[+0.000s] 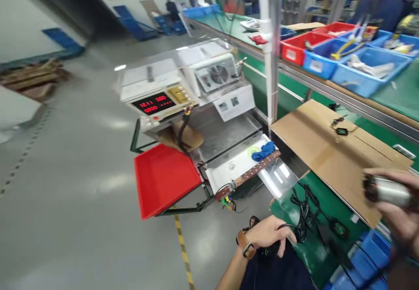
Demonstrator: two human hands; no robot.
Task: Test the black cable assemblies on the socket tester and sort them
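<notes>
My left hand (270,232), with a brown-strapped watch (245,244) at the wrist, is beside a bundle of black cable (304,216) at the edge of the green bench. Its fingers are curled, and a strand of the cable runs into them. At the right edge, blurred, my right hand (401,220) grips a silver cylinder with dark ends (391,192), its exact kind unclear. The fingers wrap it from above and below, over a sheet of cardboard (314,150). On the cardboard lies a small black part with a wire (342,131).
Left of the bench stands an electrical meter (157,102) with red digits, beside a vented instrument (216,76). A red tray (166,181) sits below them. A blue glove (263,150) lies on a white fixture (225,172). Blue bins (369,74) line the shelf; a post (268,63) rises nearby.
</notes>
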